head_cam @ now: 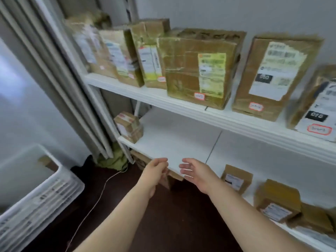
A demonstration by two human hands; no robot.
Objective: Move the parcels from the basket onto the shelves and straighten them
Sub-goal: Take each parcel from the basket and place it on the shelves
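Several taped cardboard parcels point(197, 68) with labels stand in a row on the upper white shelf point(209, 116). One small parcel point(129, 127) sits at the far left end of the middle shelf point(178, 142). More small parcels point(236, 180) lie on the lower shelf at the right. The white slatted basket point(41, 193) is at the lower left, with a brown parcel point(47, 161) showing inside. My left hand point(157, 169) and my right hand point(195, 172) hover side by side at the front edge of the middle shelf, fingers apart, holding nothing.
A grey curtain point(60, 73) hangs left of the shelves, with a green cloth point(112, 160) bunched at its foot. A thin white cord point(94, 204) trails across the dark floor. The wall stands behind the shelves.
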